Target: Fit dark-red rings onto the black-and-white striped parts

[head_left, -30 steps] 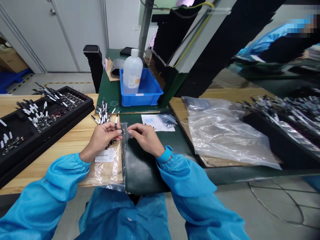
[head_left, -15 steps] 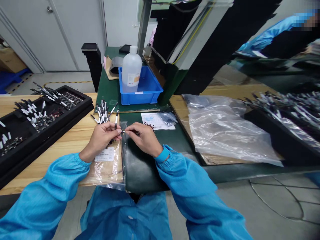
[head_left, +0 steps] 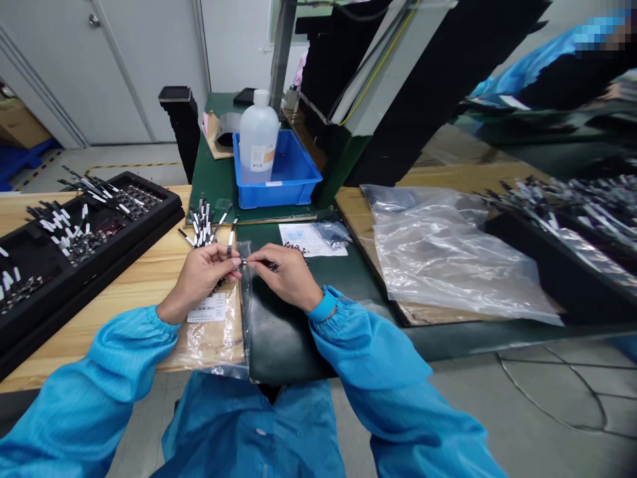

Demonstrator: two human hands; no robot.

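Observation:
My left hand [head_left: 205, 275] pinches a flex cable [head_left: 231, 240], a thin black strip with a white part that sticks up above the fingers. At its lower end, a tiny part shows between the fingertips of both hands. My right hand [head_left: 286, 273] is closed in a pinch at that end; what its fingertips hold is too small to name. Beyond the left hand lies a bunch of similar flex cables [head_left: 202, 226]. Under the left wrist is a clear plastic bag [head_left: 213, 342] with a white label [head_left: 206, 308]. Small dark parts [head_left: 294, 248] lie just past my right hand.
A black foam tray [head_left: 134, 226] holding more cables stands at left. Behind my hands, a blue bin [head_left: 279, 196] contains a white bottle [head_left: 259, 136]. A printed paper [head_left: 311, 242] and a large plastic bag [head_left: 448, 259] lie to the right. Another person's blue sleeve [head_left: 537, 60] shows at far right.
The view has shifted very slightly. Both hands keep the same pinch on the cable and its end, with no clear movement of the parts.

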